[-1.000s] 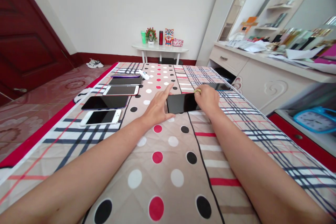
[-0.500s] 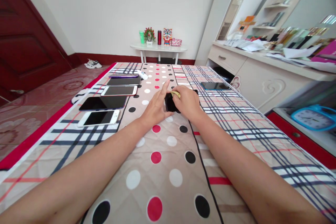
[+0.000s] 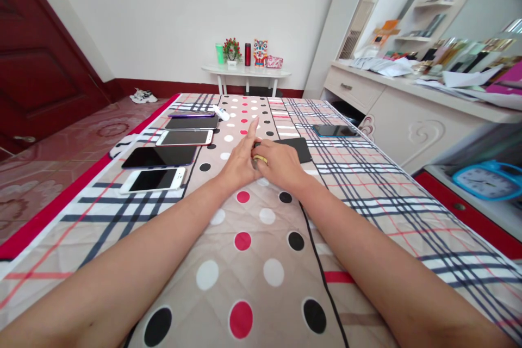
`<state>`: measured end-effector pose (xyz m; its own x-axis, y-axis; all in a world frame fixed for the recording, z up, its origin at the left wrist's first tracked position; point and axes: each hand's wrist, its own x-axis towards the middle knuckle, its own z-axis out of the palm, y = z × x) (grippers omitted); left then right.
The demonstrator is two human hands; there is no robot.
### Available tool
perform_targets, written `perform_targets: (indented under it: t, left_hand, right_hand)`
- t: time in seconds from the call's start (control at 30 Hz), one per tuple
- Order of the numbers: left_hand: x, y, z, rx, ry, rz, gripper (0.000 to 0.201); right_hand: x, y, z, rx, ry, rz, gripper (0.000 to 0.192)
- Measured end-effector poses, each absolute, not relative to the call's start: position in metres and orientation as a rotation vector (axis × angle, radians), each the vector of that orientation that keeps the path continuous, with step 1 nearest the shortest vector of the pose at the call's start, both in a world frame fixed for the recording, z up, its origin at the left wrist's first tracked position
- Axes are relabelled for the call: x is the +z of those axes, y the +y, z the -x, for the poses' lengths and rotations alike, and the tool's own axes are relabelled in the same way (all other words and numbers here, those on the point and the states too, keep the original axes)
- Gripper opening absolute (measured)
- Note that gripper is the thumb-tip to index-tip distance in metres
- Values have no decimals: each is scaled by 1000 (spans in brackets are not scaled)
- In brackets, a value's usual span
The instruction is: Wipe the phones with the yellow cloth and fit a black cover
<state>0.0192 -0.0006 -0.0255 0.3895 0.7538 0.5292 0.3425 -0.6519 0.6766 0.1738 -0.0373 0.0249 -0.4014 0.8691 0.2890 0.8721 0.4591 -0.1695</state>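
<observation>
A black phone (image 3: 299, 149) lies flat on the bedspread, its left part hidden under my hands. My left hand (image 3: 241, 162) is at that left end, index finger pointing up and away, the other fingers and thumb around the phone's end. My right hand (image 3: 279, 160) is curled over the phone, touching my left hand. A small piece of yellow cloth (image 3: 260, 158) shows between my right fingers; most of it is hidden. On the left lie a white phone (image 3: 154, 180), a dark phone (image 3: 159, 156) and a white-framed phone (image 3: 185, 137).
Farther back lie another dark phone (image 3: 191, 122), a purple-edged phone (image 3: 191, 115) and a small white bottle (image 3: 221, 113). A blue-edged phone (image 3: 336, 130) is on the right. Beyond the bed stands a white table (image 3: 207, 69); a dresser (image 3: 432, 119) and a blue clock (image 3: 487, 180) flank the right side.
My right hand, with the yellow cloth, has slid left along the phone to meet my left hand. More of the phone's right part now shows. My left hand stays about where it was.
</observation>
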Motion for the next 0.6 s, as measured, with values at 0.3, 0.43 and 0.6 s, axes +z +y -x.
perform_targets:
  t: [0.3,0.43,0.6]
  left_hand:
    - [-29,15,-2,863,830,-2097,125]
    - [-24,11,0,817,848,-2131,127]
    - [-25,7,-3,783,964,-2247,116]
  right_hand:
    - [22,-31,-185,193,-2455,1495,26]
    - [33,-26,-194,437,-2534,1440,22]
    - [48,-20,-215,728,-2488,1556,25]
